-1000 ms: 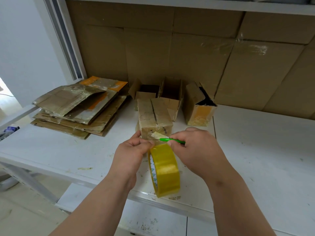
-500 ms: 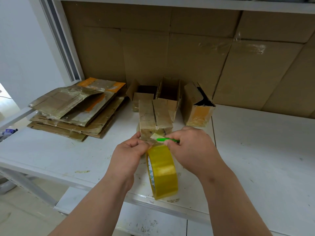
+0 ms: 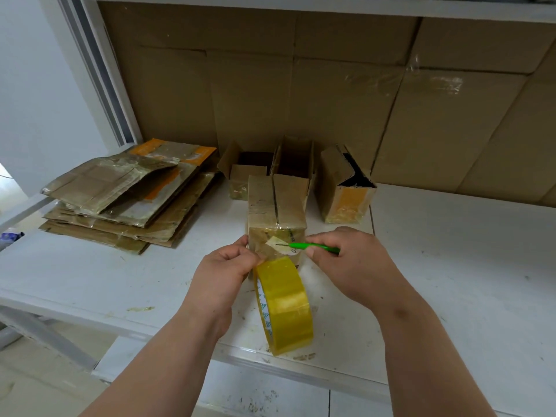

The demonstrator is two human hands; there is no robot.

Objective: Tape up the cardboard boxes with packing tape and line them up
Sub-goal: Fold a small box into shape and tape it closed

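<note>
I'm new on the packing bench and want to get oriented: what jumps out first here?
The yellow tape roll hangs front and centre, its strip pinched by the left hand. The right hand holds a green cutter to the tape against the closed box. Flattened cartons lie stacked at left.

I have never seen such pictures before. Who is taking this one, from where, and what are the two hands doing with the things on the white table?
No machine here: a person wears one camera on the head, looking down at their own bare hands. The left hand pinches the tape pulled from a yellow tape roll, which hangs below it. The right hand grips a green cutter, its tip at the tape on the closed small box. On the white table behind stand three open boxes, and to the left lies a stack of flattened cardboard.
</note>
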